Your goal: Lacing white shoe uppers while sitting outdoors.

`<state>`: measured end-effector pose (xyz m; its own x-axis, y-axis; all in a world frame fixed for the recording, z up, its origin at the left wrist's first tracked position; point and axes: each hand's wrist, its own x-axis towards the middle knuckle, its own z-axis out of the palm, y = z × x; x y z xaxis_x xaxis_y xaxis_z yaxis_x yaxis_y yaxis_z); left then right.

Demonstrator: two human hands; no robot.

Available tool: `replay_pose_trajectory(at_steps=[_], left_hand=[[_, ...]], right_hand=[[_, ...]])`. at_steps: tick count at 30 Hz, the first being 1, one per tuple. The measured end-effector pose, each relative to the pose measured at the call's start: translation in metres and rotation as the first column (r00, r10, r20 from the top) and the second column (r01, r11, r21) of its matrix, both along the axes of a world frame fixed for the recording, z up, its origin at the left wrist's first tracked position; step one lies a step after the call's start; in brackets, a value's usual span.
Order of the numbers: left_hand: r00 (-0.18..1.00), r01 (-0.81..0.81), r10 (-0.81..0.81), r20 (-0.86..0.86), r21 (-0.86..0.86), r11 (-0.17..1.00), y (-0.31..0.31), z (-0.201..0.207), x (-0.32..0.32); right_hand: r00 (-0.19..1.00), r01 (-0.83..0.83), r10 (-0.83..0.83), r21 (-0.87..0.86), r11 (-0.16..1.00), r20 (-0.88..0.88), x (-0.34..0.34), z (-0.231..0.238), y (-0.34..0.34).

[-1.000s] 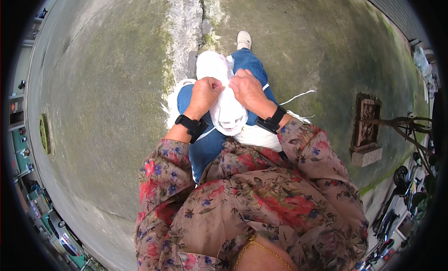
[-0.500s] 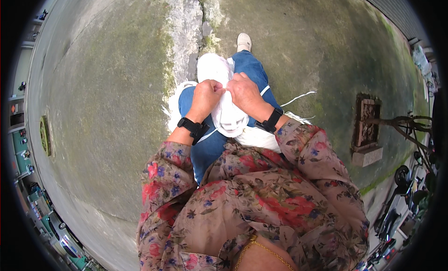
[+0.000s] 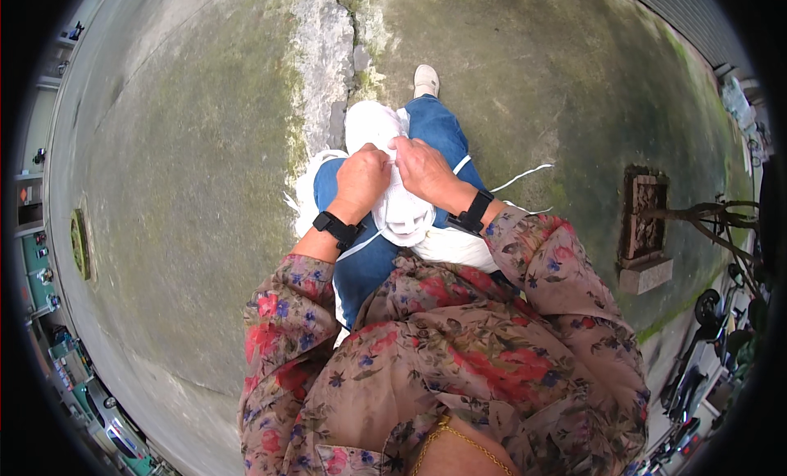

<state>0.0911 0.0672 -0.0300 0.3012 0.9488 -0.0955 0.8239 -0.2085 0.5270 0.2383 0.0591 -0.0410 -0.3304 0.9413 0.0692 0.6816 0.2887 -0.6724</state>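
Across my thighs lies a long, soft white cloth bundle, whose exact kind I cannot make out. My left hand is closed over its left side, fingers curled and pinched. Close beside it, my right hand bends over the right side with thumb and fingertips together at the cloth. Whatever small piece lies between the fingertips is hidden. A folded white end of the bundle shows below my hands. White strands gather in my lap, and a loose white strip trails off to the right.
Under my feet is mossy concrete with a pale cracked band. To the right, a brick-edged planter holds a bare-branched tree. Parked vehicles stand at the lower right. A round green patch shows at far left.
My hands have drawn slightly apart at the fingertips, the right fingers shifting a little left and down. The bundle and strips stay nearly in place.
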Motion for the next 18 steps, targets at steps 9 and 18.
replay_pose_trajectory(at_steps=[9,18], left_hand=[[0.977,0.214,-0.211,-0.038,0.117,0.97,0.024,0.012,-0.04],[0.027,-0.997,0.57,0.821,-0.022,0.078,0.003,0.102,-0.352]], right_hand=[[0.975,0.116,-0.145,-0.173,0.978,-0.168,0.027,0.002,-0.007],[0.573,-0.038,-0.462,-0.584,0.811,-0.677,0.184,0.054,-0.002]])
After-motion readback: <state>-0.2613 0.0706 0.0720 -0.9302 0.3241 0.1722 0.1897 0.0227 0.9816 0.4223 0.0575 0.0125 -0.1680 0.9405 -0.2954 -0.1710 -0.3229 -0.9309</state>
